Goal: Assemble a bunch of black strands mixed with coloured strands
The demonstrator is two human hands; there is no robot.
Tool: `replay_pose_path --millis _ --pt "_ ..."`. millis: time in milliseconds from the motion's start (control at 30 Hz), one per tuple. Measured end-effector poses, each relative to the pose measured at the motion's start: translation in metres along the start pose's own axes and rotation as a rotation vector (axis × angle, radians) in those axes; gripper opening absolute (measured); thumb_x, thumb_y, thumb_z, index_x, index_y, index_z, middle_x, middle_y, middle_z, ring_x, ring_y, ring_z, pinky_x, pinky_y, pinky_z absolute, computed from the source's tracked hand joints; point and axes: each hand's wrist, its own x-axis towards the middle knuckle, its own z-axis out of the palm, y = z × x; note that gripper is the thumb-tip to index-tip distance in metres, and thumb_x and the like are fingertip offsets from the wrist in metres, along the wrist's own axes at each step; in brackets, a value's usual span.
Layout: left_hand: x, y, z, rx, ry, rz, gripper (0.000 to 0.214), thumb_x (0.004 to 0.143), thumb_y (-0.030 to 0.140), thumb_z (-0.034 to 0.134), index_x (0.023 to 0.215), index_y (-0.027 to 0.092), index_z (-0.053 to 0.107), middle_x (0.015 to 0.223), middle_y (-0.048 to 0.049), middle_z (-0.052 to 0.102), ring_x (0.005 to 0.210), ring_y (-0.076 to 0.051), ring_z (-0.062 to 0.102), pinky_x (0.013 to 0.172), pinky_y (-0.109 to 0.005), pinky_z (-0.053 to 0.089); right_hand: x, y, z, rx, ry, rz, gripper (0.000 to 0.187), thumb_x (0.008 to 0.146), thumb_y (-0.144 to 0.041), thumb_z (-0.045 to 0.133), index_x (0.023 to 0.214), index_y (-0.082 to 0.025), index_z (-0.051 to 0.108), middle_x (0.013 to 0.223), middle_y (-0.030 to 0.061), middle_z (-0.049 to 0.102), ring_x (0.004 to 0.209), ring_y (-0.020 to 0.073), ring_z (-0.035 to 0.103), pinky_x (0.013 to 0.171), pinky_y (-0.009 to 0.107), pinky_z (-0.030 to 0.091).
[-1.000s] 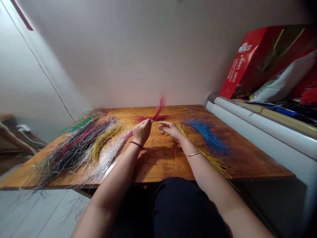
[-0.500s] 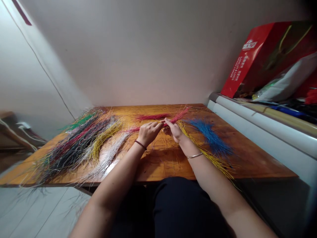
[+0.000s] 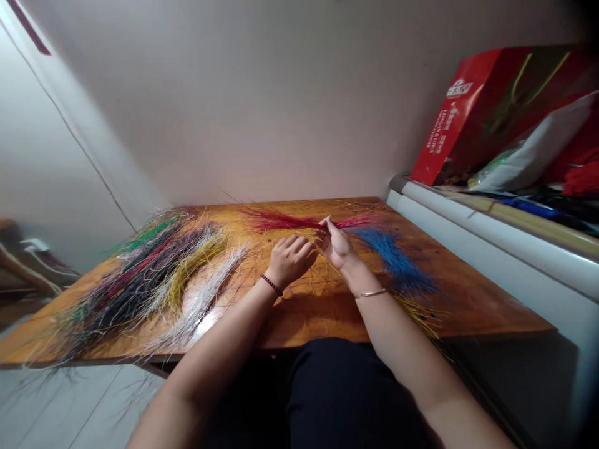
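Note:
A bunch of red strands lies across the far middle of the wooden table. My right hand pinches this bunch near its middle, fingers closed round it. Just left of it, my left hand curls its fingers close to the same bunch; whether it grips the strands I cannot tell. Blue strands lie right of my right hand, and yellow strands run under my right forearm.
A mixed heap of green, black, red, yellow and white strands covers the table's left half. A white cabinet stands at the right, bearing a red bag and clutter. A wall closes the table's far side.
My right hand went from open to pinching the red bunch. Both hands shifted right and farther back, and the red strands now lie spread sideways instead of pointing up.

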Motion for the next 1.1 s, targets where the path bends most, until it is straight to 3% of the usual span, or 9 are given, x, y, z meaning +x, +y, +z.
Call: replay_pose_path --millis 67,133,267,367,500,633,733,867,1100 --pt "-0.001 -0.001 0.008 -0.171 -0.110 -0.059 0.033 0.088 0.045 0.041 0.091 0.022 0.065 0.080 -0.0065 0.066 0.075 -0.018 0.059 0.068 -0.030 0.040 0.000 -0.001 -0.002 0.009 -0.007 -0.003 0.034 0.069 -0.052 0.067 0.076 -0.024 0.051 0.063 -0.0068 0.056 0.059 0.0082 0.059 0.049 0.017 0.045" --pt "0.000 -0.004 0.017 -0.408 -0.140 -0.189 0.034 0.085 0.048 0.046 0.100 0.022 0.063 0.080 -0.0040 0.066 0.066 -0.015 0.058 0.062 -0.027 0.041 -0.001 -0.001 -0.002 -0.019 -0.036 -0.009 0.035 0.068 -0.054 0.067 0.076 -0.024 0.051 0.062 -0.0068 0.055 0.059 0.0080 0.058 0.050 0.016 0.045" --pt "0.006 -0.009 0.028 -0.887 0.008 -0.461 0.042 0.080 0.051 0.052 0.104 0.018 0.063 0.089 -0.0076 0.067 0.065 -0.014 0.059 0.056 -0.025 0.042 -0.004 0.001 0.002 -0.183 -0.103 -0.060 0.036 0.068 -0.056 0.065 0.074 -0.022 0.055 0.060 -0.0058 0.054 0.055 0.0070 0.056 0.049 0.016 0.044" --pt "0.010 -0.009 0.026 -1.080 0.117 -0.680 0.045 0.078 0.055 0.053 0.089 0.014 0.068 0.085 -0.0113 0.068 0.068 -0.017 0.062 0.053 -0.025 0.041 -0.006 0.005 0.006 -0.362 -0.159 -0.145 0.036 0.072 -0.057 0.061 0.072 -0.021 0.058 0.065 -0.0037 0.059 0.053 0.0065 0.054 0.047 0.017 0.042" --pt "0.011 -0.008 0.020 -1.328 0.227 -0.866 0.042 0.071 0.051 0.064 0.090 0.015 0.070 0.091 -0.0121 0.068 0.080 -0.020 0.064 0.060 -0.025 0.042 -0.007 0.011 0.009 -0.456 -0.209 -0.144 0.035 0.077 -0.055 0.055 0.087 -0.022 0.065 0.084 0.0005 0.066 0.057 0.0071 0.056 0.050 0.019 0.044" --pt "0.011 -0.011 0.019 -1.442 0.225 -0.889 0.038 0.065 0.045 0.071 0.085 0.013 0.070 0.087 -0.0115 0.068 0.085 -0.020 0.062 0.065 -0.025 0.043 -0.007 0.017 0.010 -0.357 -0.084 -0.030 0.031 0.076 -0.045 0.061 0.100 -0.026 0.065 0.094 0.0002 0.067 0.068 0.0089 0.061 0.058 0.020 0.049" --pt "0.011 -0.012 0.018 -1.466 0.226 -0.883 0.034 0.063 0.041 0.074 0.083 0.014 0.070 0.079 -0.0096 0.068 0.084 -0.019 0.062 0.067 -0.026 0.043 -0.005 0.020 0.009 -0.254 -0.002 0.046 0.026 0.071 -0.036 0.068 0.095 -0.025 0.067 0.096 -0.0014 0.068 0.072 0.0084 0.063 0.066 0.021 0.051" --pt "0.012 -0.012 0.015 -1.488 0.246 -0.910 0.035 0.059 0.037 0.077 0.085 0.015 0.070 0.077 -0.0084 0.068 0.084 -0.020 0.062 0.072 -0.029 0.043 -0.003 0.021 0.008 -0.176 0.038 0.104 0.021 0.064 -0.031 0.075 0.083 -0.022 0.069 0.087 -0.0018 0.070 0.070 0.0076 0.063 0.069 0.020 0.050" --pt "0.012 -0.011 0.015 -1.442 0.217 -0.921 0.037 0.059 0.042 0.076 0.083 0.014 0.071 0.090 -0.0122 0.069 0.090 -0.023 0.062 0.077 -0.032 0.044 -0.001 0.022 0.006 -0.172 0.050 0.082 0.027 0.062 -0.035 0.076 0.084 -0.022 0.068 0.085 -0.0005 0.071 0.074 0.0106 0.065 0.070 0.022 0.050"
